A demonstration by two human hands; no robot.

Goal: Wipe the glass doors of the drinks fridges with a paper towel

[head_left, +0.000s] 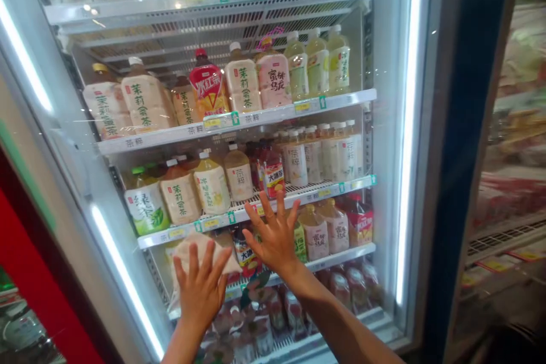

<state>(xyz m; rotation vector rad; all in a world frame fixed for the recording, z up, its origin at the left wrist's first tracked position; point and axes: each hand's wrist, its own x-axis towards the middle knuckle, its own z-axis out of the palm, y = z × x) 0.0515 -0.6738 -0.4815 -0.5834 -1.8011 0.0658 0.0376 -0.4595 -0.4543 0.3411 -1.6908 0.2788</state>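
Observation:
A glass door [239, 23] with faint reflections stands in front of shelves of bottled drinks. My left hand [200, 284] lies flat with spread fingers over a crumpled whitish cloth [190, 245], which seems pressed to the glass. Part of the cloth is hidden beneath the palm. Higher and to the right, my right hand [275, 239] is spread wide against the glass, or very close to it, and holds nothing. Behind its fingertips, inside the cooler, stands a dark red bottle [272, 173].
Bright light strips [407, 125] run down both sides of the cooler. Large tea bottles [143, 96] line its upper shelves, and blurred bottles fill the bottom. A red panel [38, 273] is at left; another stocked shelf unit [507, 182] is at right.

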